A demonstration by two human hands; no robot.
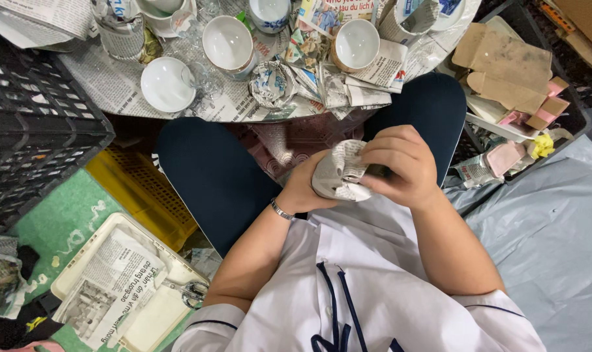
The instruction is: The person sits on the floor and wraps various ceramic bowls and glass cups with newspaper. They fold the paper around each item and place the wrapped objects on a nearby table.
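Newspaper-wrapped cup (340,171) at frame centre, between both hands. Left grip (303,190) cups it from below; right grip (400,164) curled closed over its top.

The person wears a white short-sleeved shirt (374,287) with navy piping, dark navy trousers (211,176) and a silver bracelet (281,210).

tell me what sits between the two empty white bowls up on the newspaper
In the head view, a crumpled newspaper-wrapped bundle lies between the left bowl and the right bowl, slightly nearer the person.
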